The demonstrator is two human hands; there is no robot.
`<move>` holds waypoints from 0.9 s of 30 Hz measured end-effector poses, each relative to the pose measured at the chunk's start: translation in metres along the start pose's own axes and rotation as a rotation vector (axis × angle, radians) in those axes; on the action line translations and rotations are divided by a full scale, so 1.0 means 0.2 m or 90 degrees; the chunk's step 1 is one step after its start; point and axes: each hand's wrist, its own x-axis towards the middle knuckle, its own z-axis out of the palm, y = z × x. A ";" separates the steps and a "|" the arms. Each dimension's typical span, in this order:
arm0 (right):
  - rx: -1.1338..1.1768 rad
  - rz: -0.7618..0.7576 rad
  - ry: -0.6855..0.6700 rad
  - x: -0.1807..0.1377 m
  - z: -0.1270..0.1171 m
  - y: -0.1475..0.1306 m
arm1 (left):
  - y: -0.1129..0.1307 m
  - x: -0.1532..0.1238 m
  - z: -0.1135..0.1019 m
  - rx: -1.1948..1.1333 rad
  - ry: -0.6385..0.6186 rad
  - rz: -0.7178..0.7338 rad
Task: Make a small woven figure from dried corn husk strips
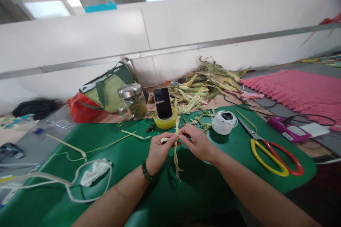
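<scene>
Pale yellow corn husk strips, partly braided into a narrow braid [176, 158], hang between my two hands above the green mat [207, 191]. My left hand [160, 149] pinches the braid from the left, thumb and finger closed on it; one loose strip end sticks out over that hand. From the right, my right hand [195, 140] grips the same braid with its fingertips, close to the left thumb. A strip end points up above both hands, and the frayed tail hangs below them. A green bead bracelet [146, 171] circles my left wrist.
Behind my hands, a phone [163, 103] leans upright at a yellow tape roll [167, 123]. Scissors [262, 142] and a white string roll [224, 122] lie right; a glass jar [134, 104], green bag [112, 92] and white cord [70, 184] left. Corn husks [210, 79] are piled behind.
</scene>
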 end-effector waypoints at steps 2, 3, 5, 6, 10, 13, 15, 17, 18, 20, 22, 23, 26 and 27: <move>0.082 0.068 -0.044 0.01 -0.02 0.00 | 0.01 0.00 0.00 0.027 -0.002 0.016; 0.117 0.103 -0.064 0.02 -0.02 0.00 | 0.01 0.00 0.00 0.044 -0.005 0.017; 0.169 0.176 -0.109 0.03 -0.03 0.01 | 0.01 0.00 0.00 0.078 -0.016 0.012; 0.188 0.215 -0.133 0.03 -0.02 0.01 | 0.01 0.00 0.00 0.094 -0.022 0.006; 0.225 0.320 -0.167 0.03 0.01 0.01 | 0.00 0.03 -0.01 0.117 -0.013 -0.023; 0.215 0.292 -0.107 0.03 0.02 0.01 | -0.02 0.05 -0.02 0.044 0.012 -0.076; 0.231 0.295 -0.075 0.03 0.01 0.02 | -0.03 0.05 -0.02 -0.043 0.017 -0.124; 0.298 0.331 -0.075 0.04 0.00 0.04 | -0.03 0.06 -0.03 -0.118 0.012 -0.165; 0.350 0.346 -0.089 0.04 -0.01 0.05 | -0.04 0.05 -0.03 -0.146 0.007 -0.179; 0.463 0.350 -0.130 0.04 -0.02 0.06 | -0.03 0.05 -0.03 -0.178 -0.017 -0.205; 0.553 0.327 -0.157 0.04 -0.02 0.06 | -0.03 0.04 -0.03 -0.187 -0.057 -0.225; 0.580 0.310 -0.166 0.04 -0.02 0.06 | -0.02 0.04 -0.03 -0.184 -0.080 -0.230; 0.600 0.274 -0.183 0.04 -0.03 0.06 | -0.01 0.03 -0.03 -0.166 -0.125 -0.225; 0.587 0.266 -0.172 0.04 -0.04 0.06 | -0.01 0.03 -0.03 -0.165 -0.124 -0.220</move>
